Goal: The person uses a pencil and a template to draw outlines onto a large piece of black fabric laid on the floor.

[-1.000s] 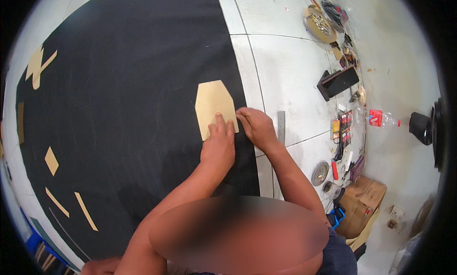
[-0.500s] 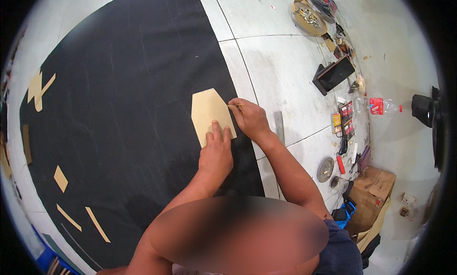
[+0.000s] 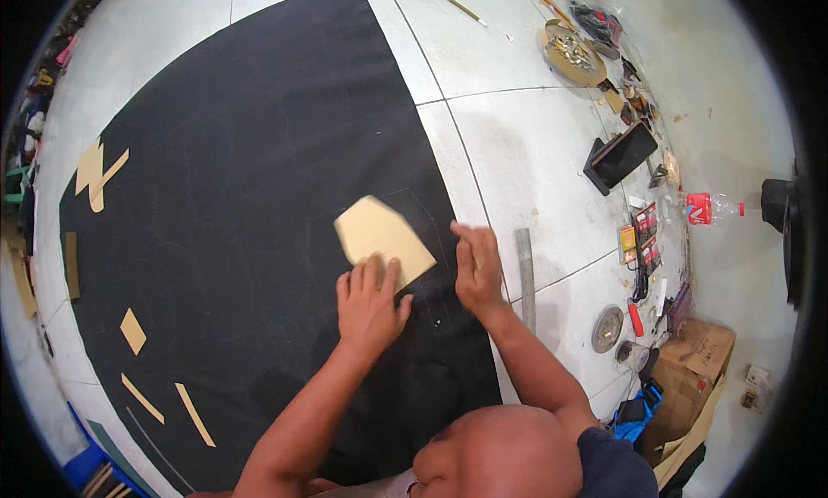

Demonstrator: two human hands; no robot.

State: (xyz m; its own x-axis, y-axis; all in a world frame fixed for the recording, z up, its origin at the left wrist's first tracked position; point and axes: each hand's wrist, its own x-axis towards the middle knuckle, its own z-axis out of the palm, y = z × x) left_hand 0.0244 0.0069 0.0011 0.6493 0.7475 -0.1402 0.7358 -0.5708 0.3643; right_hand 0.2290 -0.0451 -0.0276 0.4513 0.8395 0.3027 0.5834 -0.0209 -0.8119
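Near the right edge of a large black fabric sheet [image 3: 259, 119], my left hand [image 3: 371, 304] lies on the lower part of a many-sided beige card pattern [image 3: 384, 231]. Its fingers are outstretched on the card, which sits tilted. Faint pale traced lines [image 3: 418, 200] show on the fabric to the card's right. Just beyond them my right hand [image 3: 479, 265] is held at the fabric's edge, fingers closed. What it holds, if anything, is hidden from this view.
Smaller beige card pieces [image 3: 134, 332] lie across the fabric's left side. On the tiled floor to the right are a grey metal strip [image 3: 526, 278], a phone on a stand [image 3: 623, 157], a bowl of small metal pieces [image 3: 571, 54], a plastic bottle [image 3: 711, 209] and a cardboard box [image 3: 690, 369].
My left hand has shifted the card pattern leftward and turned it, uncovering traced lines. My right hand has moved off the card's edge; the thin stick-like tool seen in it earlier no longer shows.
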